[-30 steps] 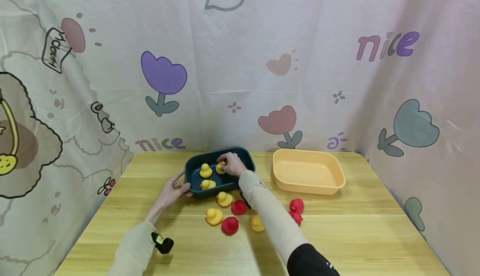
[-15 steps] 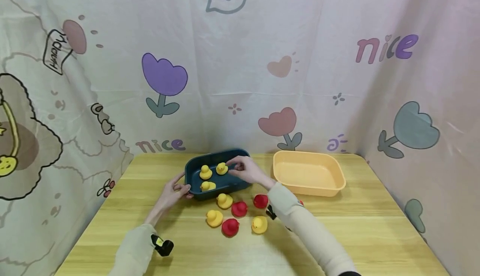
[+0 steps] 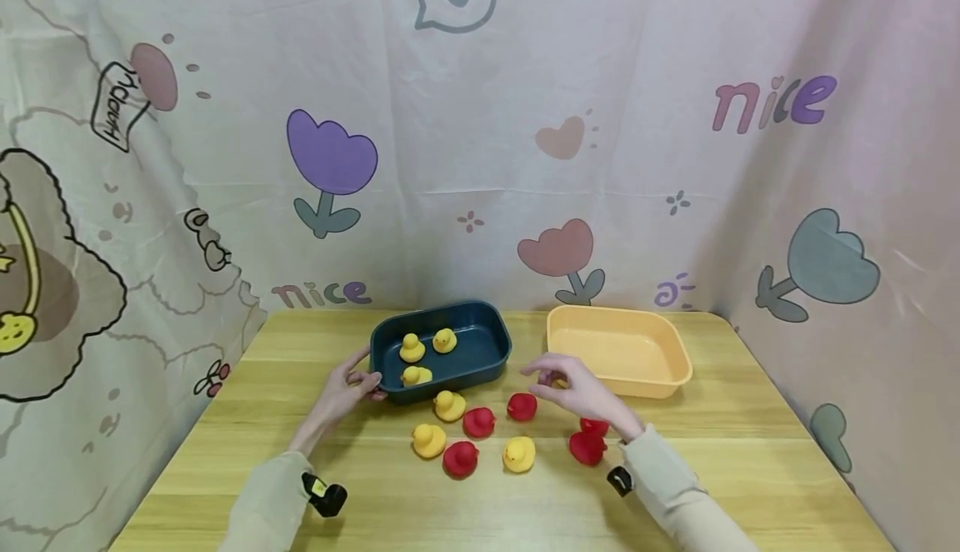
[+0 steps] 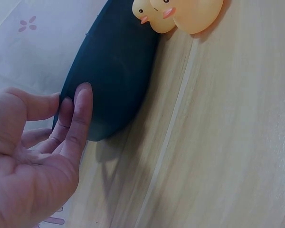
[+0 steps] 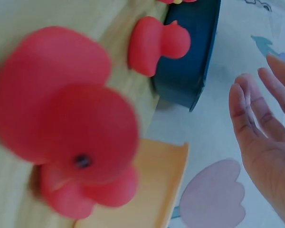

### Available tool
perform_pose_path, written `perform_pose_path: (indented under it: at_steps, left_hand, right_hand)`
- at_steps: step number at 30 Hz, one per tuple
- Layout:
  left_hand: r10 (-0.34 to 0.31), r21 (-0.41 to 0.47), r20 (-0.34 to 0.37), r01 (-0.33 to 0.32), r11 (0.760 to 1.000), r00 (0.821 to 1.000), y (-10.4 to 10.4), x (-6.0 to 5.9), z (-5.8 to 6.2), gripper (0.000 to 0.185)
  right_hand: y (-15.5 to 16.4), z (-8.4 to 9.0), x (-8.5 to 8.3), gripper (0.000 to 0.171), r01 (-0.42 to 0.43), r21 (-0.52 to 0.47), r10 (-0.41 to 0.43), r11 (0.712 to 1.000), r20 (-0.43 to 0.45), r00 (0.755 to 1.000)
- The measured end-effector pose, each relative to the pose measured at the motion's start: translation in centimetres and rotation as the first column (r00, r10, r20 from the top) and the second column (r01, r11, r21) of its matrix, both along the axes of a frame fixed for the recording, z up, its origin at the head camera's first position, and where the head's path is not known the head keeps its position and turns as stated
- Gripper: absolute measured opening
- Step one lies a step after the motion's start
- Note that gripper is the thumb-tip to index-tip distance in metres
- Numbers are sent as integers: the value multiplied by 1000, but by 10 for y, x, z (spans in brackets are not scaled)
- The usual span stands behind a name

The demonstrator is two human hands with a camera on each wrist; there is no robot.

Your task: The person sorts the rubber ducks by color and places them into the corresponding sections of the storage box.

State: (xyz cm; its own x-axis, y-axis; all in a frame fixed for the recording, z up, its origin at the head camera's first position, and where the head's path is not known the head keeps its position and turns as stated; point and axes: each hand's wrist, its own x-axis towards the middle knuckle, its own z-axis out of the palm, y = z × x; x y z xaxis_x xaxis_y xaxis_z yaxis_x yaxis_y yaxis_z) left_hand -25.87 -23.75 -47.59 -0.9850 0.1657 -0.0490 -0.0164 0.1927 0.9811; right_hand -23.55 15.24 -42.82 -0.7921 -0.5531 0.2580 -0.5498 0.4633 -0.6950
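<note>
My left hand (image 3: pixel 341 393) grips the left end of a dark blue bin (image 3: pixel 487 366). In the left wrist view, its thumb and fingers (image 4: pixel 82 111) pinch the bin's wall. Inside the bin sit three yellow rubber ducks (image 3: pixel 412 348). My right hand (image 3: pixel 577 387) hovers over the table between the two bins, just right of a red rubber duck (image 3: pixel 522 406). Nothing is between its loosely spread fingers (image 5: pixel 261 109) in the right wrist view. More yellow ducks (image 3: pixel 450 406) and red ducks (image 3: pixel 460 459) lie in front of the dark blue bin.
A light orange bin (image 3: pixel 618 385) stands at the back right, partly behind my right hand. Two red ducks (image 3: pixel 587 448) touch or overlap near my right wrist. A yellow duck (image 3: pixel 519 454) lies toward the front. A printed cloth (image 3: pixel 450 160) hangs behind the wooden table (image 3: pixel 360 502).
My right hand has let go of a yellow duck in the dark blue bin, left the bin and moved right toward the light orange bin. My left hand keeps its hold.
</note>
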Motion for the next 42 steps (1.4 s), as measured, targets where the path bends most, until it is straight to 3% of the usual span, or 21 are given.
perform_pose_path:
  at_steps: [3, 16, 26, 36, 42]
  left_hand:
    - [7, -2, 4, -7, 1000, 1000, 0, 0, 1, 63]
    - [7, -3, -2, -7, 1000, 1000, 2, 1, 0, 63]
    - [6, 9, 2, -6, 1000, 1000, 2, 1, -1, 63]
    - [6, 10, 1, -6, 1000, 1000, 2, 1, 0, 63]
    - [12, 3, -7, -12, 1000, 1000, 2, 1, 0, 64]
  right_hand:
    - [10, -13, 0, 24, -15, -9, 15, 1000, -4, 1000]
    - [19, -31, 12, 25, -100, -31, 101, 994, 30, 994]
    - [13, -16, 24, 23, -200, -9, 200, 980, 43, 979]
    - [15, -41, 15, 28, -258, 14, 256, 966, 96, 962]
    - [10, -47, 13, 26, -308, 47, 301, 950, 115, 947]
